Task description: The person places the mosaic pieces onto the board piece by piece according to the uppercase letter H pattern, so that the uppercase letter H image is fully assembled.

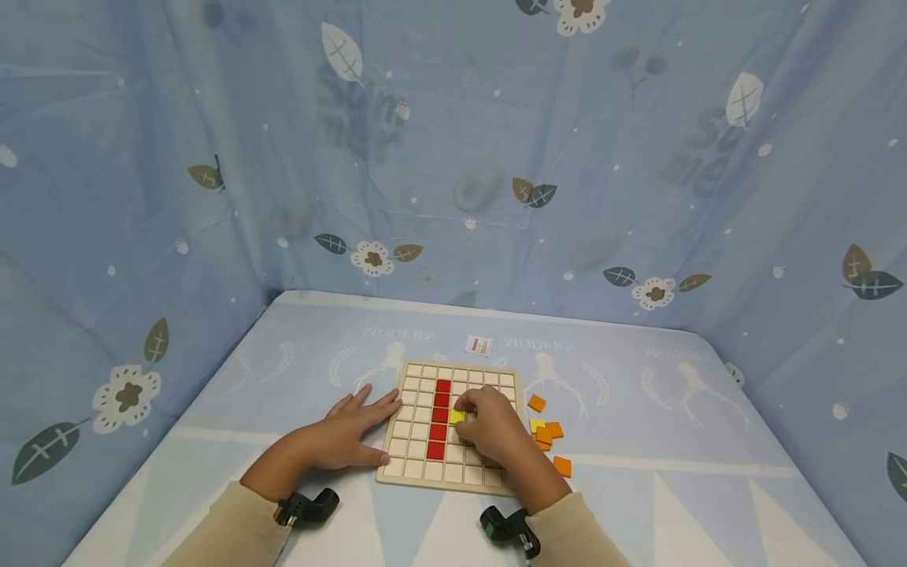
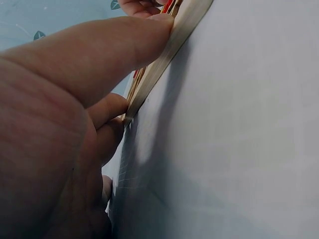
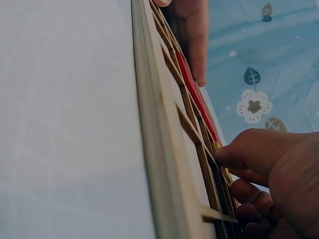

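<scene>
At the left of the frame a blue curtain (image 1: pixel 127 260) carries a flower-and-leaf print; grey lettering on it, upper centre, is too faint to read. Lower left, a beige sleeve (image 1: pixel 230 528) leads to a black wrist device (image 1: pixel 308 508) and the left hand (image 1: pixel 340 437), its fingers and thumb spread, touching the left edge of the board.

The board (image 1: pixel 446 486), a pale wooden grid, lies flat on the table in the lower centre, looking close to square, so a long axis is hard to name. Its left side slants from lower left to upper right. Five red tiles (image 1: pixel 440 415) form one straight column along that slant, its long axis pointing up the frame and slightly right. Just right of the third one, the right hand (image 1: pixel 492 425) pinches a yellow tile (image 1: pixel 457 415) between thumb and index finger; whether it is fully seated in its cell I cannot tell.

Above the board lies a small card (image 1: pixel 478 346) with a coloured pattern, too small to read. On the tablecloth (image 1: pixel 673 409), flipped lettering reads "MODERN" on either side of the card. To the board's right lie loose orange tiles (image 1: pixel 562 466), some bunched against a second yellow tile (image 1: pixel 536 424).
</scene>
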### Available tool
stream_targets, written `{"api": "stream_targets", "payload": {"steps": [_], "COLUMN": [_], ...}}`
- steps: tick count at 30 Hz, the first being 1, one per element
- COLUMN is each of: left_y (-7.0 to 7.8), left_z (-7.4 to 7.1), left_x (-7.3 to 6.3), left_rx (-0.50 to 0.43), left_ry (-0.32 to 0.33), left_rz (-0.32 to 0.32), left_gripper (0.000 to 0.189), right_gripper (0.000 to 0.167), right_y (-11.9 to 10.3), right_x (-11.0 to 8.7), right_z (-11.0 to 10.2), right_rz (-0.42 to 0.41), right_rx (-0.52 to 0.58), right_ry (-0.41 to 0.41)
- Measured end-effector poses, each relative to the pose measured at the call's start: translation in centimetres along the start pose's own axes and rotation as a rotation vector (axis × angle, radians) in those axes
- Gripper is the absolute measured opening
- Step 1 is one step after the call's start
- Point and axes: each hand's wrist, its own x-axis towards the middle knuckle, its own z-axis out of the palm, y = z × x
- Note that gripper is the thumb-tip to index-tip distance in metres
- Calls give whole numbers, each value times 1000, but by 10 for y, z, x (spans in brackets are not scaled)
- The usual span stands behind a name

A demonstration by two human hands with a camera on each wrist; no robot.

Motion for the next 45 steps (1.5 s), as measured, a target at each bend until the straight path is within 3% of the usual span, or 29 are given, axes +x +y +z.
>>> {"api": "stream_targets", "payload": {"steps": [14, 22, 32, 45], "left_y": [-5, -3, 1, -2], "left_z": [3, 1, 0, 1], "left_x": [1, 0, -2, 0], "left_rx": [-15, -19, -24, -19], "left_ry": [3, 5, 3, 3], "left_rz": [10, 12, 10, 2], "left_gripper": [96, 96, 95, 96], "right_gripper": [23, 26, 35, 40], "right_y": [10, 19, 44, 66], "right_x": [-8, -18, -33, -45], "right_z": [-18, -41, -65, -76], "right_rz": [-44, 27, 54, 138], "right_rx": [68, 35, -54, -139], "right_ry": [-6, 0, 30, 27]}}
